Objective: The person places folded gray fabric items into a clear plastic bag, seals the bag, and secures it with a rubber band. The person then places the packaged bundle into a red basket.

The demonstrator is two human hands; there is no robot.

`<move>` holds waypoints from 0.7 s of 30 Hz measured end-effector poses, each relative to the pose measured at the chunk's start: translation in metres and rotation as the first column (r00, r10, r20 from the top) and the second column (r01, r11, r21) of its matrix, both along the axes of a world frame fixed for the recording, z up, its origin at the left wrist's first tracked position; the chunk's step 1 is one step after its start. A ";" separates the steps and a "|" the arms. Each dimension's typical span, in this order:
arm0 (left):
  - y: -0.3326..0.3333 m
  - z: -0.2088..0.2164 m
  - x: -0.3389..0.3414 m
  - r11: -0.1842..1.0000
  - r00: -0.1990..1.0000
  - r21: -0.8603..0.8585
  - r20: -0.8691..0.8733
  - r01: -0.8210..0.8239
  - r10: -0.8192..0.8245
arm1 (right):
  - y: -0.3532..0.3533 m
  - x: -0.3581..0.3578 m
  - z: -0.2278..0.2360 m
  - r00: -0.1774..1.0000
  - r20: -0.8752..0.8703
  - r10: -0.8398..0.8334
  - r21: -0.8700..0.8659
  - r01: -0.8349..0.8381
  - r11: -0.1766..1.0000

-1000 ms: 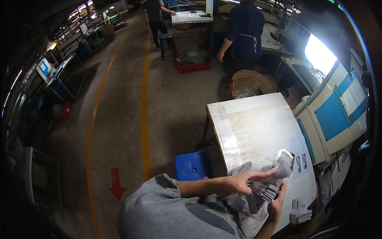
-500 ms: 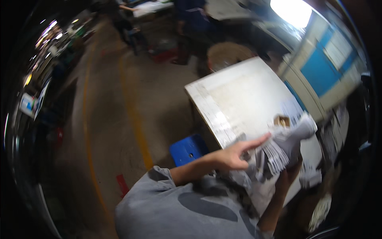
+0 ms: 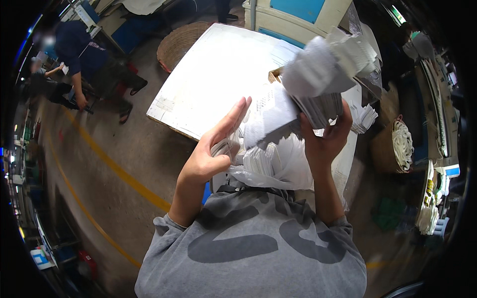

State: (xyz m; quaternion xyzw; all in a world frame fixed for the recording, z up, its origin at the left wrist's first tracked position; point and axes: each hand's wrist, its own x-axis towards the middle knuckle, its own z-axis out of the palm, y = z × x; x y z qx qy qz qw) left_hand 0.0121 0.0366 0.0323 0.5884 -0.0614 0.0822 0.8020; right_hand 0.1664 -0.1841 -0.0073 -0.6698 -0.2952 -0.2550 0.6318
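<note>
White bundle [image 3: 310, 82] slanting up rightward; right hand [image 3: 324, 141], nearer, gripping from below; left hand [image 3: 206, 156] resting open at left of plastic bag [image 3: 276, 178].

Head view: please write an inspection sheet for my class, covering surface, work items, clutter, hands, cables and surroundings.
Surface: white table, partly covered.
Work items: paper stack above the table; thin bag holding more papers.
Clutter: brown box, partly hidden; paper pile at table's right.
Hands: right hand grips paper stack; left hand at bag, fingers extended, grip unclear.
Cables: nothing seen clearly.
Surroundings: basket beyond table; co-worker in dark clothing; yellow floor line.
</note>
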 end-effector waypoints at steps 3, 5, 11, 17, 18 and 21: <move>0.007 -0.004 -0.002 0.999 0.977 -0.003 -0.211 -0.036 0.034 | 0.003 0.008 -0.012 0.930 0.346 -0.124 -0.179 0.195 0.964; 0.018 -0.004 -0.002 0.999 0.955 0.005 -0.294 -0.039 0.039 | 0.010 0.005 -0.026 0.860 0.492 -0.136 -0.265 0.298 0.917; 0.033 -0.001 -0.002 0.978 0.983 0.129 -0.060 -0.163 0.172 | -0.003 -0.027 -0.045 0.903 0.391 0.178 -0.576 0.089 0.813; 0.033 -0.004 -0.020 0.973 0.991 0.192 -0.012 -0.126 0.131 | -0.051 -0.013 -0.023 0.989 -0.128 0.072 -0.602 -0.135 0.787; 0.033 -0.006 -0.020 0.974 0.992 0.191 0.003 -0.124 0.126 | -0.055 -0.010 -0.025 0.959 -0.280 0.043 -0.571 -0.203 0.796; 0.034 -0.007 -0.022 0.972 0.994 0.206 0.024 -0.113 0.110 | -0.054 0.000 -0.042 0.797 -0.602 0.043 -0.573 -0.470 0.671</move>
